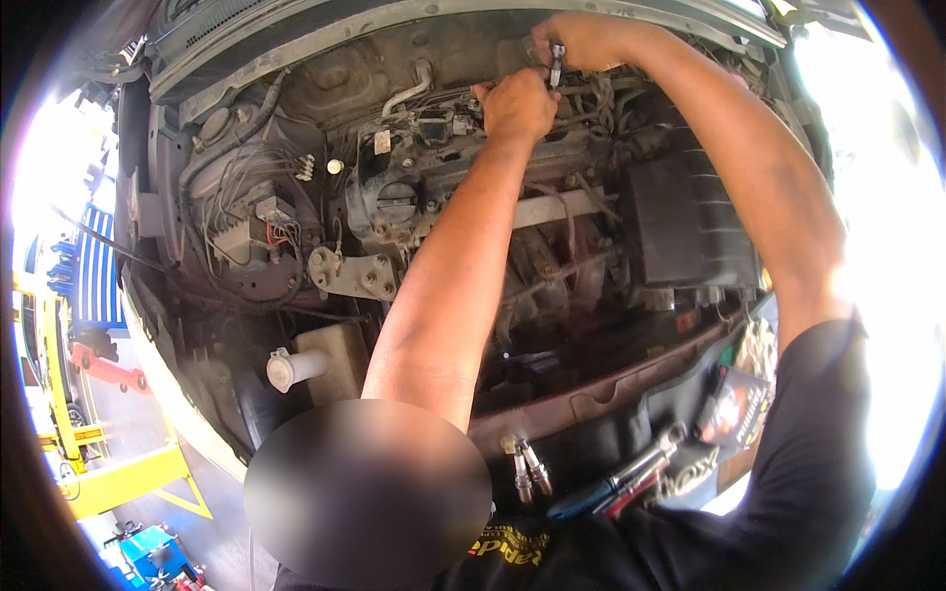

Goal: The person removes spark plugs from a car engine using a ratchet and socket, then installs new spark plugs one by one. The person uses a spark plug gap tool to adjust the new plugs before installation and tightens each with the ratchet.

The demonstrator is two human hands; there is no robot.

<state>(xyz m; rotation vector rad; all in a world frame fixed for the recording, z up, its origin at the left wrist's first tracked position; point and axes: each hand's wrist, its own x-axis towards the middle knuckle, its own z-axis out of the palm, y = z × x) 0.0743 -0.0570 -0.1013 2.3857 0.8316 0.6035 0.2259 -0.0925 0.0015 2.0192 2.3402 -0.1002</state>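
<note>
Both hands worked deep at the back of the grimy grey car engine (463, 187): the left hand (516, 103) was curled into a loose fist against the parts there, while the right hand (581, 41) pinched a small slim metal tool (557, 65) just above it. Two used spark plugs (526, 468) and blue-and-red-handled pliers (616, 485) lay on the dark front panel (631, 384) near the person's chest.
</note>
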